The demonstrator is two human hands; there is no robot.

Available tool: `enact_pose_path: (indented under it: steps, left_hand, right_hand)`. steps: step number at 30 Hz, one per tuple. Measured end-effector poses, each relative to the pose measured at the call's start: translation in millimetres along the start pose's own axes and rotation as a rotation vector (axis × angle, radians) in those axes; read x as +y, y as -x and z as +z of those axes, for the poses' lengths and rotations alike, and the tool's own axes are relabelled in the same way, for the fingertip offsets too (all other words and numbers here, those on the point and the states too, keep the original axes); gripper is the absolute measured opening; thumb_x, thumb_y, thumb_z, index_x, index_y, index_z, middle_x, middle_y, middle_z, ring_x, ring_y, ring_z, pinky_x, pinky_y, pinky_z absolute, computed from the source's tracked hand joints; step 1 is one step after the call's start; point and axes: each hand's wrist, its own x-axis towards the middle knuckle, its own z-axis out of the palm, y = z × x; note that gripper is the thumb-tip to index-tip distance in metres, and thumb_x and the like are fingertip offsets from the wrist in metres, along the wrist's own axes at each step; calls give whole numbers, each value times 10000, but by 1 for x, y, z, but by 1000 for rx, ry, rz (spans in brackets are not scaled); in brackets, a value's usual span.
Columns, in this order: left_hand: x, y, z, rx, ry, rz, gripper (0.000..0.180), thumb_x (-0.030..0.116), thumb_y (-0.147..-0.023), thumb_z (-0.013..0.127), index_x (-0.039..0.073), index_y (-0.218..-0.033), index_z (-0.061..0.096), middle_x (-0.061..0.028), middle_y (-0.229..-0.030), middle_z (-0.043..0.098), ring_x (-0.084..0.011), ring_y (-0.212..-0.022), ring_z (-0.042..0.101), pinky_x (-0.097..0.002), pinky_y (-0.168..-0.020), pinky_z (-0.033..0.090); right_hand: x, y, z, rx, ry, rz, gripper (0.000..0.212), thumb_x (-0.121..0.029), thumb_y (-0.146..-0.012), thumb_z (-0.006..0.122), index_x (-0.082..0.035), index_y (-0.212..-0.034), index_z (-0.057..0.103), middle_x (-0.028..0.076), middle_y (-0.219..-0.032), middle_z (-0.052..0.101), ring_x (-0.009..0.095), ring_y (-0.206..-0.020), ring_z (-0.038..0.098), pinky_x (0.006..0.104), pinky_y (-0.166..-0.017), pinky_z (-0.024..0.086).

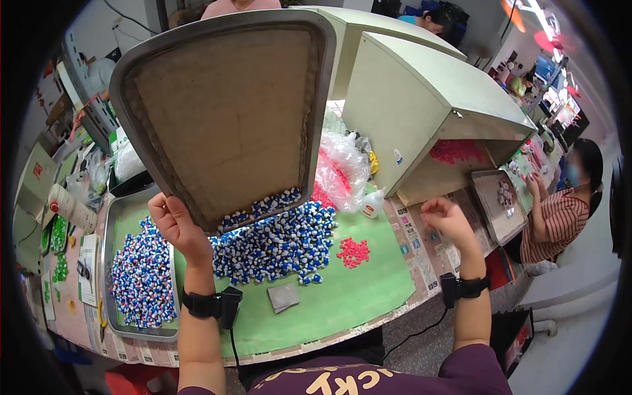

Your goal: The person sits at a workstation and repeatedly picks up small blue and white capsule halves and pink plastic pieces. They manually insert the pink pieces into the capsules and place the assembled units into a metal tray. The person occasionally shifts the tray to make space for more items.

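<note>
My left hand (179, 227) is closed on the lower left rim of a large metal tray (224, 112). The tray is tipped up steeply, and several small blue-and-white pieces lie along its low edge. Right under that edge is a big heap of the same blue-and-white pieces (276, 247) on a green mat (368, 296). My right hand (447, 222) is raised above the table's right side, apart from the tray. Its fingers are loosely bent, and nothing shows in them. A small pile of pink pieces (353, 253) and a square grey block (283, 297) lie on the mat.
A second metal tray (108, 289), full of blue, white and pink pieces, stands at the left. Behind the mat are clear plastic bags (342, 161), a white bottle (372, 203) and a pale open-fronted box (408, 105). A co-worker (559, 210) sits at the right beside another tray (490, 217).
</note>
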Motion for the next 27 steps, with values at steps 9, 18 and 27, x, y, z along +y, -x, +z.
enact_pose_path:
  steps: [9, 18, 27]
  left_hand:
    - [3, 2, 1, 12, -30, 64, 190, 233, -1014, 486, 49, -978, 456, 12, -912, 473, -48, -805, 426, -196, -742, 371]
    - [8, 7, 5, -65, -143, 233, 202, 239, -1006, 502, 44, -1017, 450, -11, -940, 519, -61, -830, 467, -214, -769, 398]
    - [14, 3, 8, -12, -90, 178, 180, 223, -1010, 496, 52, -1010, 439, 6, -899, 502, -37, -787, 439, -184, -719, 377]
  right_hand:
    - [13, -37, -22, 496, -244, -239, 533, 24, -825, 608, -12, -1329, 439, 183, -1441, 380, 271, -1215, 528, 313, -900, 493]
    - [24, -26, 7, 401, 56, -406, 367, 20, -858, 595, 15, -1213, 502, 166, -1424, 400, 211, -1109, 572, 325, -923, 469]
    - [11, -24, 21, 396, -30, -394, 384, -3, -881, 582, 14, -1247, 466, 99, -1282, 495, 179, -1059, 567, 290, -905, 455]
